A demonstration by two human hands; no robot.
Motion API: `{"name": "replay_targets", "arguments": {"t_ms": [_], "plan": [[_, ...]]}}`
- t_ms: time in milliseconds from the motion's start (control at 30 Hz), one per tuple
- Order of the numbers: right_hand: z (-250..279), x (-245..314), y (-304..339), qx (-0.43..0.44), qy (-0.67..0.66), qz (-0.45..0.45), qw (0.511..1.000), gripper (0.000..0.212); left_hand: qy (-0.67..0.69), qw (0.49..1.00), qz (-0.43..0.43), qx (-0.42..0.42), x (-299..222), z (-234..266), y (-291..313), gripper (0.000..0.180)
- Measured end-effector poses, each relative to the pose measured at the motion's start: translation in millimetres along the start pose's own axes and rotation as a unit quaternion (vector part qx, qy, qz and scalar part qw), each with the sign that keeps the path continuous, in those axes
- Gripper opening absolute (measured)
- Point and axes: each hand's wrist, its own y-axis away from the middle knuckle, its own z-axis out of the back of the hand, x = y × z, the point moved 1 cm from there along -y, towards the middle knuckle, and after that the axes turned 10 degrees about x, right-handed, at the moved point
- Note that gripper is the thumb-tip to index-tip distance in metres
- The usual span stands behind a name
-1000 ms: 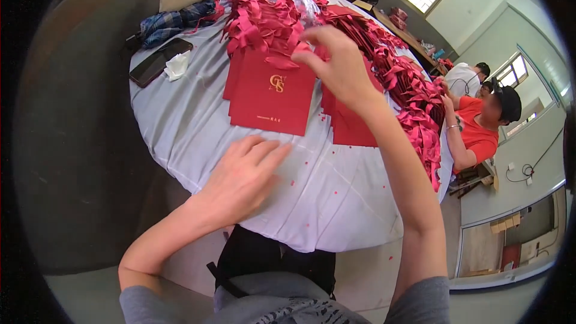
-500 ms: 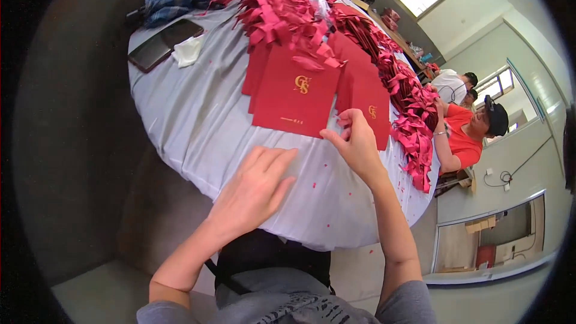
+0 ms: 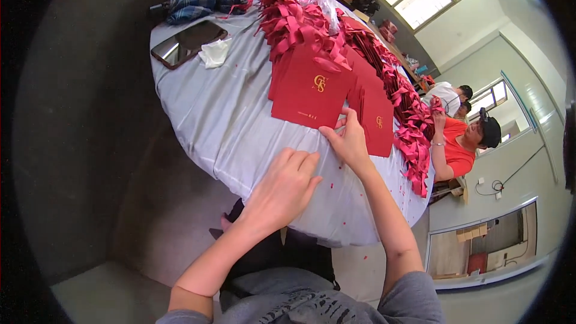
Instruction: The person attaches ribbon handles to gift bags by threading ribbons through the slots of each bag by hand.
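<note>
A flat red gift bag (image 3: 306,99) with gold print lies on top of a stack on the white-covered table. Red ribbons (image 3: 309,30) bunch up at its far end. At its near right corner is my right hand (image 3: 348,138), thumb and fingers apart, the fingertips against the corner. Nearer to me, my left hand (image 3: 285,189) hovers over the table cover, fingers stretched out, thumb apart, holding nothing. More red bags (image 3: 378,108) lie fanned to the right, partly under ribbons.
A dark phone (image 3: 186,45), a crumpled white tissue (image 3: 215,53) and a folded plaid umbrella (image 3: 198,5) lie on the table's far left. Ribboned bags (image 3: 414,129) line its right side. A person in red (image 3: 455,147) handles ribbons there. Small red scraps dot the cover.
The view has shifted, so the table and bags sit farther right in the picture. My right hand stays at the bag's corner; my left hand still hovers near the table's front edge.
</note>
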Motion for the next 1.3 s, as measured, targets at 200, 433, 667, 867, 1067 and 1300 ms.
{"name": "replay_targets", "arguments": {"t_ms": [200, 433, 667, 867, 1067, 1300], "plan": [[9.7, -10.4, 21.4, -0.021, -0.038, 0.015, 0.999, 0.059, 0.017, 1.0, -0.002, 0.008, -2.1, -4.0, -5.4, 0.036], [54.0, -57.2, 38.2, -0.169, -0.003, 0.033, 0.985, 0.032, -0.035, 0.999, 0.021, -0.015, -4.9, -2.6, -4.3, 0.034], [68.9, -175.3, 35.8, -0.134, 0.086, -0.125, 0.979, 0.057, 0.021, 0.994, 0.057, 0.094, -12.1, -6.7, -19.9, 0.029], [81.5, -150.1, 48.6, -0.115, 0.051, -0.084, 0.988, 0.05, 0.004, 0.995, -0.015, 0.1, -15.1, -55.4, -107.9, 0.05], [89.0, -151.4, 55.2, -0.115, -0.011, -0.02, 0.993, 0.044, 0.041, 0.981, 0.151, 0.115, 15.4, -116.7, -172.4, 0.067], [121.7, -129.3, 100.9, -0.111, -0.234, 0.037, 0.965, 0.034, 0.049, 0.997, 0.045, -0.032, -44.7, -97.1, -148.1, 0.069]]}}
